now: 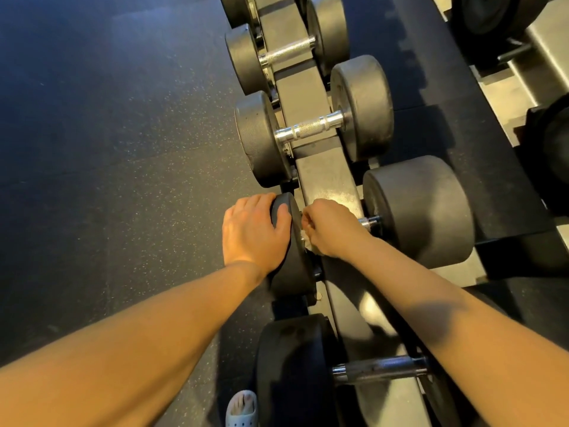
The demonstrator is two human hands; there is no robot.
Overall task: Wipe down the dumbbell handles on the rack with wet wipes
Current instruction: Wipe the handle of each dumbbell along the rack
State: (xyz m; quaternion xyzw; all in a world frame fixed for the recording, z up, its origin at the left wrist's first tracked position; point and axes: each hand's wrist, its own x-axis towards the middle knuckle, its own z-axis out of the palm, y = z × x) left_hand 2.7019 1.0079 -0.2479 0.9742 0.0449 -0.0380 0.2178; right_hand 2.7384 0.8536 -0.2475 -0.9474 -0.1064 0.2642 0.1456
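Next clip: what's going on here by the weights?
A person is wiping a dumbbell where it sits on the rack. The left hand grips the rim of its near head and steadies it. The right hand is wrapped round the handle with a wet wipe bunched under the fingers, close to the near head. Only the handle's far end shows. Other dumbbells lie on the rack on both sides of it, with no hand on them.
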